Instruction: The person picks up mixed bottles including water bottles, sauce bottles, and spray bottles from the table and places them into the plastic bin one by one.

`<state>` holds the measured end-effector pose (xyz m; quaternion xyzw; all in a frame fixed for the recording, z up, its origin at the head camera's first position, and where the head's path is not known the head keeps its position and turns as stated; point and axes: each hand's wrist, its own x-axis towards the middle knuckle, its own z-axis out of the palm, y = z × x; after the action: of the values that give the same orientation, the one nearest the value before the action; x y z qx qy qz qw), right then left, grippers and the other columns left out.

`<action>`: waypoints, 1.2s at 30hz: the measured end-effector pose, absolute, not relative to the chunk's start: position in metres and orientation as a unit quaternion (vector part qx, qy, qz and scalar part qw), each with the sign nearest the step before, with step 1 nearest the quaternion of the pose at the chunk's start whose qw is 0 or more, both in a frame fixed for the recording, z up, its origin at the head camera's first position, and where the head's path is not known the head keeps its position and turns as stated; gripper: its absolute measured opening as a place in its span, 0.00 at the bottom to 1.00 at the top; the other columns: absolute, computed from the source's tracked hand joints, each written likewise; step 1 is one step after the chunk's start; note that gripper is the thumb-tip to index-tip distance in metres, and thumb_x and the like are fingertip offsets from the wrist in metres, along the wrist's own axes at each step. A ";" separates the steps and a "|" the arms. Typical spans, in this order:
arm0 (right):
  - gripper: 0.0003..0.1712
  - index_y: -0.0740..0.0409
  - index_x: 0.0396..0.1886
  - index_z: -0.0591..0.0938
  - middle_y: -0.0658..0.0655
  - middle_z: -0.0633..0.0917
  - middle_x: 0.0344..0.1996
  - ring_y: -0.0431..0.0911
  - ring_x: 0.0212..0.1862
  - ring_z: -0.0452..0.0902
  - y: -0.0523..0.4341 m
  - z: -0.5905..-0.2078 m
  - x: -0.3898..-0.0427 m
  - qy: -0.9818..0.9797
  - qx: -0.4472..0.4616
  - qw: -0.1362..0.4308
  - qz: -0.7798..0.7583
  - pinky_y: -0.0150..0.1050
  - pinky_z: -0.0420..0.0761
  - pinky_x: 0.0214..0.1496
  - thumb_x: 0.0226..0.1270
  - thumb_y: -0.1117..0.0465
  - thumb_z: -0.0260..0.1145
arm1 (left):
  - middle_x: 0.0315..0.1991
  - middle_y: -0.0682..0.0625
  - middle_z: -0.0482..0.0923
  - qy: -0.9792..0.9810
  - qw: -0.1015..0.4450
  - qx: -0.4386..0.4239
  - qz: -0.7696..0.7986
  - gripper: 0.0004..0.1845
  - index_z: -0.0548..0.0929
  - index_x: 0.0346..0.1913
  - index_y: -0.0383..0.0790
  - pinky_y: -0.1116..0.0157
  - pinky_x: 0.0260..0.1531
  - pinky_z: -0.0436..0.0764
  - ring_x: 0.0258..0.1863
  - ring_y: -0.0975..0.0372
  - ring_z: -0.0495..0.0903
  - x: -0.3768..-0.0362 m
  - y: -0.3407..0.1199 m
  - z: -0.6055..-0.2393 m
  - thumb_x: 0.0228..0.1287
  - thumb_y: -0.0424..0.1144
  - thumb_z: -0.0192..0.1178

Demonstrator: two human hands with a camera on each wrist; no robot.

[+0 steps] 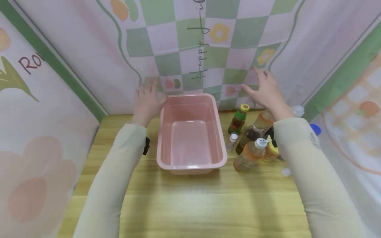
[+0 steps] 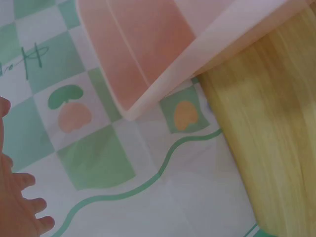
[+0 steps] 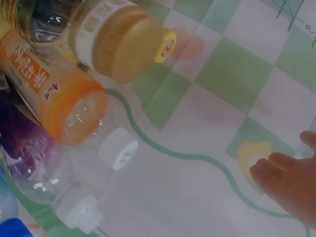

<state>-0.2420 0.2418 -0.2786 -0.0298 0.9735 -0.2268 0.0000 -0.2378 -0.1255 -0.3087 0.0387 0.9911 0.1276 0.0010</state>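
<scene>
1. My left hand (image 1: 147, 99) hovers with its fingers spread and relaxed just beside the far left corner of the pink basin (image 1: 190, 132); it grips nothing, and I cannot tell whether it touches the rim.
2. My right hand (image 1: 265, 91) is raised with its fingers apart, empty, above the cluster of bottles (image 1: 253, 138) and near the checked backdrop cloth (image 1: 208, 49).
3. The pink basin sits open side up in the middle of the wooden counter (image 1: 190, 205), its far end close to the cloth, so both hands can get at it from either side.
4. The bottles stand upright together just right of the basin, on my right hand's side. The green-labelled bottle with a yellow cap (image 1: 239, 119) is nearest the basin, and the orange bottle with a white cap (image 1: 249, 155) is nearest me.
</scene>
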 end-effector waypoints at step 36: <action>0.33 0.56 0.70 0.65 0.55 0.78 0.55 0.31 0.50 0.71 0.294 -0.337 -0.209 0.893 0.076 -0.149 -0.418 0.40 0.75 0.66 0.69 0.49 0.56 | 0.75 0.43 0.54 0.958 0.050 0.152 0.238 0.37 0.50 0.76 0.47 0.41 0.73 0.52 0.74 0.42 0.52 -0.200 -0.125 -0.417 0.69 0.51 0.50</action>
<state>-0.2093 0.2936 -0.3375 0.0755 0.8930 -0.4179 -0.1493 -0.1997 -0.1250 -0.4169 0.1516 0.9579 0.2385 0.0498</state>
